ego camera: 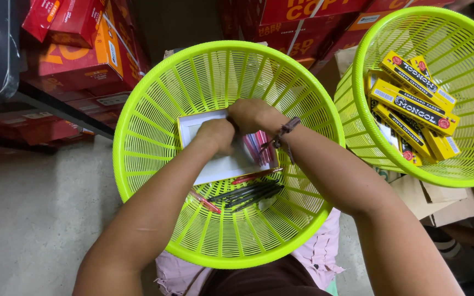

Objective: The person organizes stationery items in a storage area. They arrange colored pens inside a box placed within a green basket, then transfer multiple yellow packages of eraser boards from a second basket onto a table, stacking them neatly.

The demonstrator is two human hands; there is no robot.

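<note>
Both my hands are down inside a lime-green plastic basket on my lap. My left hand grips the edge of a small white box lying open in the basket. My right hand, a cord bracelet on its wrist, is closed over the box's far side next to a bunch of red pens in it. Loose black pens and a red pen lie on the basket's bottom below the box.
A second lime-green basket at the right holds several yellow pencil boxes. Red cartons are stacked on a dark shelf at the left and behind. Brown cardboard lies under the right basket. Grey floor is at the lower left.
</note>
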